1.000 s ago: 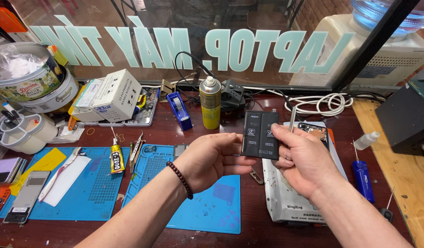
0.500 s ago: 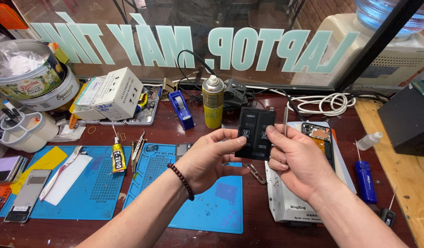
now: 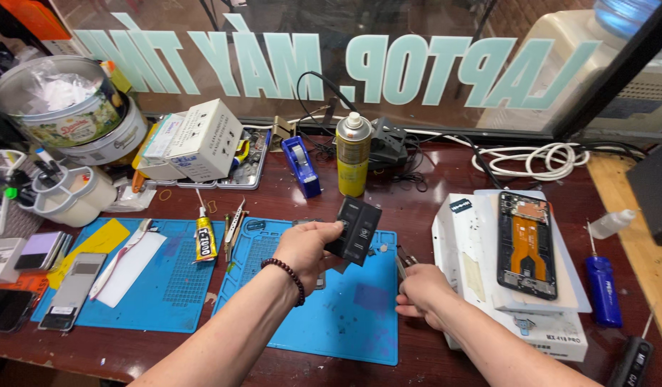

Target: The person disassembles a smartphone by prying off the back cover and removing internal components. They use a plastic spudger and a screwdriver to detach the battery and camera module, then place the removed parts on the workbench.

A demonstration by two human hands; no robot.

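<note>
A moment ago both hands held the dark rectangular part up together; now only the left hand [image 3: 313,247] has it. Its fingers are closed around the near-left edge of the dark rectangular part [image 3: 354,230], which is raised and tilted above the blue work mat [image 3: 345,326] in the middle of the worktop [image 3: 431,179]. The right hand [image 3: 420,295] has let go and dropped down to the right edge of that mat, where it is curled loosely near a small metal tool [image 3: 405,259]; whether it grips anything I cannot tell. So the part has passed to a one-handed hold, and the right hand looks free to deal with something else.

To the right, an opened phone [image 3: 526,244] with an orange interior lies on a white box [image 3: 463,265]. Far of the mat stand a yellow spray can [image 3: 353,155] and a blue tape dispenser [image 3: 301,165]. On a second blue mat [image 3: 173,287] to the left lies a glue tube [image 3: 205,236].
</note>
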